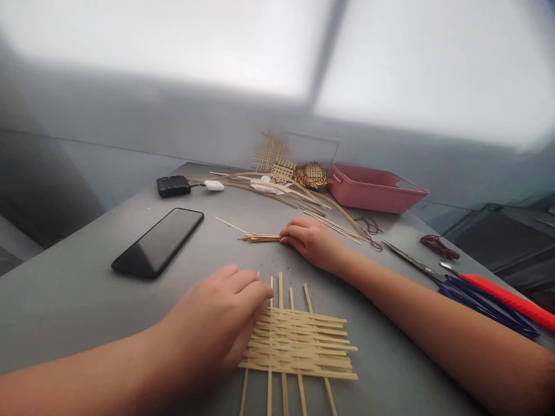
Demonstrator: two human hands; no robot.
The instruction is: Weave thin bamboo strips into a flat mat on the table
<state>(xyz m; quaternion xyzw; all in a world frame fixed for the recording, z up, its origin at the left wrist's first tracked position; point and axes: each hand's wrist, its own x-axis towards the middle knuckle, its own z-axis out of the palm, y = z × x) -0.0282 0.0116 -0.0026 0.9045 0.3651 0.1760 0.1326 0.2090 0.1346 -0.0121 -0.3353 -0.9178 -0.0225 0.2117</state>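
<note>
A small woven mat of pale bamboo strips point(303, 341) lies flat on the table in front of me, loose strip ends sticking out on several sides. My left hand point(232, 315) covers its left edge, fingers curled and pressed together at the upper left corner; the fingertips are partly hidden. Farther out, my right hand point(310, 240) is closed on the end of a small bundle of bamboo strips point(260, 237), which points left along the tabletop. One thin strip point(232, 225) angles away from the bundle's far end.
A phone point(158, 242), a black case point(173, 186) and a white case point(214, 185) lie left on the grey table point(87, 283). Woven pieces point(284, 170), long strips point(277, 199) and a pink basket point(373, 193) are at the back. Scissors point(429, 270), dark cord point(437, 247) and a red-handled tool point(507, 297) lie right.
</note>
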